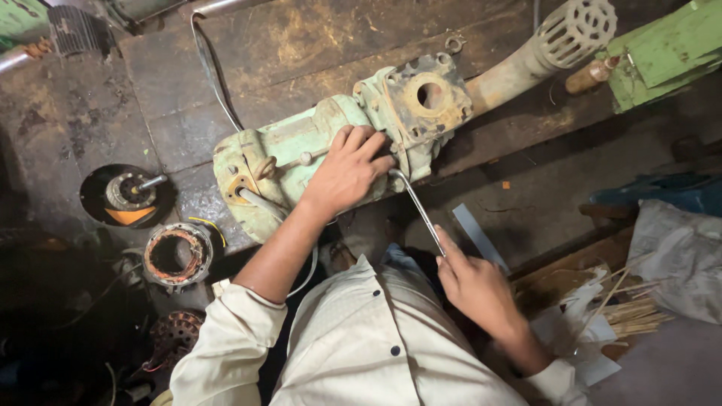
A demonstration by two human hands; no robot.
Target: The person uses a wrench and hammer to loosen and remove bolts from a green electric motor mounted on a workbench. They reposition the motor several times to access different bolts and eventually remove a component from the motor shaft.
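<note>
A worn pale-green pump motor (pixel 286 154) lies on a dark wooden bench, its rusty flanged housing (pixel 421 98) with a round hole facing up. My left hand (pixel 347 171) rests flat on the motor body just beside that housing, fingers spread against the metal. My right hand (pixel 474 282) grips the lower end of a bent metal wrench (pixel 415 204). The wrench's upper end reaches the housing's lower edge, next to my left fingertips. My cream-coloured shirt fills the bottom middle of the view.
A pipe ending in a perforated strainer (pixel 575 30) runs off the housing to the upper right, near a green metal block (pixel 669 49). A copper-wound stator (pixel 177 256) and a rotor in a dark dish (pixel 128 194) lie at left. Sticks and a grey sack (pixel 677 256) sit at right.
</note>
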